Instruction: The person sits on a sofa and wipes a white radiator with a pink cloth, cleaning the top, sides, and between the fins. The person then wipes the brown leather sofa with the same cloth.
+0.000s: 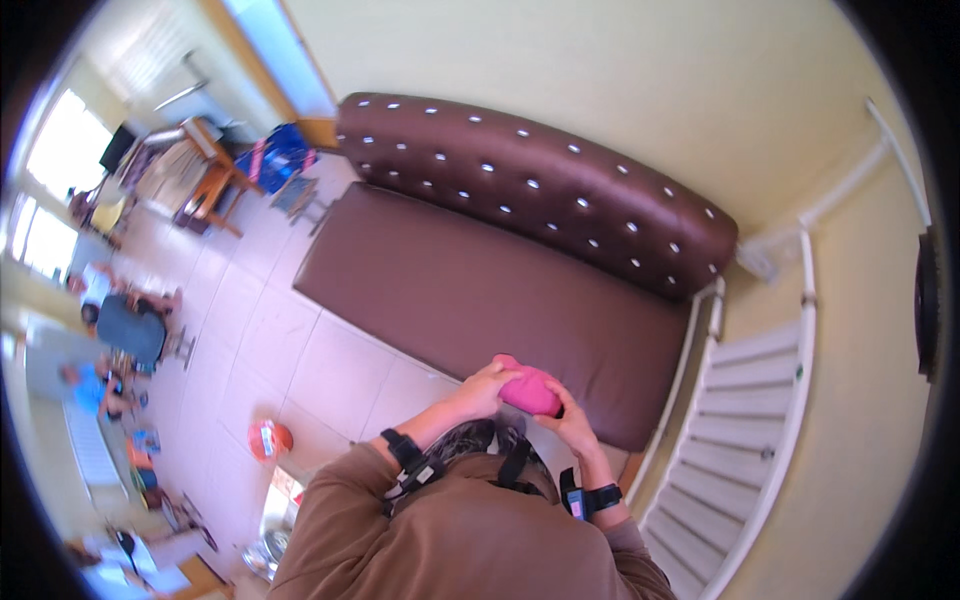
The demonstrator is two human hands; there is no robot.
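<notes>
A rounded pink cloth item [531, 390], bunched or folded, is held between both hands just above the front edge of a brown sofa [480, 277]. My left hand [484, 390] grips its left end, fingers over the top. On its right end my right hand [571, 426] has thumb and fingers closed. A dark patch shows at the item's lower right edge, and its underside is hidden. The sofa has a tufted, button-studded backrest [525, 176] and a smooth seat. Both wrists carry black straps with small devices.
A white radiator [742, 420] with pipes lines the wall at right. An orange-red round object [268, 440] sits on the tiled floor [337, 367] at left. Farther left are a wooden table [214, 184], a blue bag [281, 157], and seated people [94, 386].
</notes>
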